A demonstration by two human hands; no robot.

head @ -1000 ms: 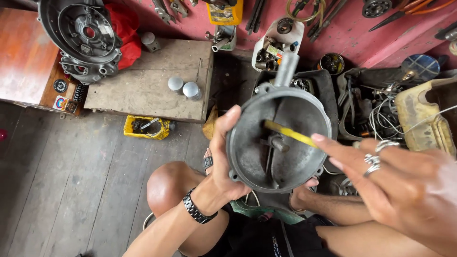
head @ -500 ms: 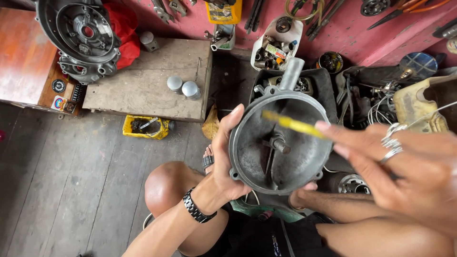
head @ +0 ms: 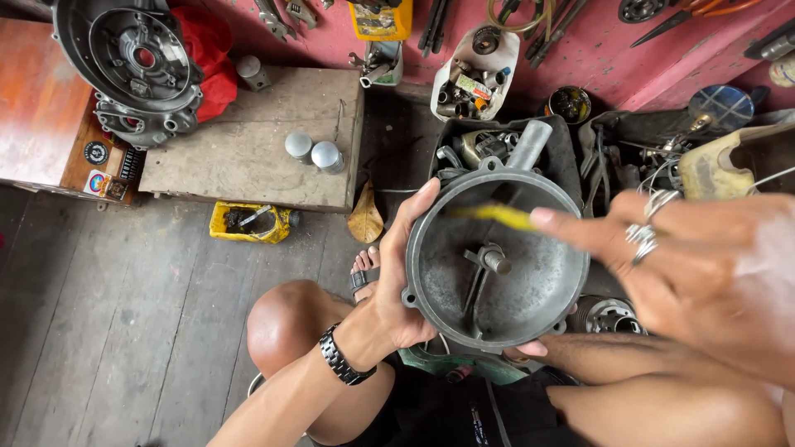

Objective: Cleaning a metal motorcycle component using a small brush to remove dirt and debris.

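**Round metal housing held over the lap, yellow stick at its rim**

Round grey metal housing, bowl-shaped, open side up toward the camera, held in the air above the knees and above the plank floor. Short post standing at its centre, a tube stub sticking out at the upper rim, small lugs around the edge. Left hand in a wide grip on the housing's left rim: thumb over the upper edge, fingers wrapped under, one fingertip showing at the lower rim. Dark metal wristband on that wrist.

Right hand coming in from the right, rings on two fingers, narrow grip on a thin yellow stick whose far end lies across the upper inside of the housing. Stick blurred, so contact with the metal hard to judge, possibly just touching.

Below the housing: bare knee, sandalled toes, a dry leaf on the floor. Further out, a low wooden desk with two small silver cylinders near its right edge; a yellow tub on the floor at its front edge. Engine casing with red cloth at the desk's far left corner. White cut-open container of small parts and loose tools along the pink wall at the top.
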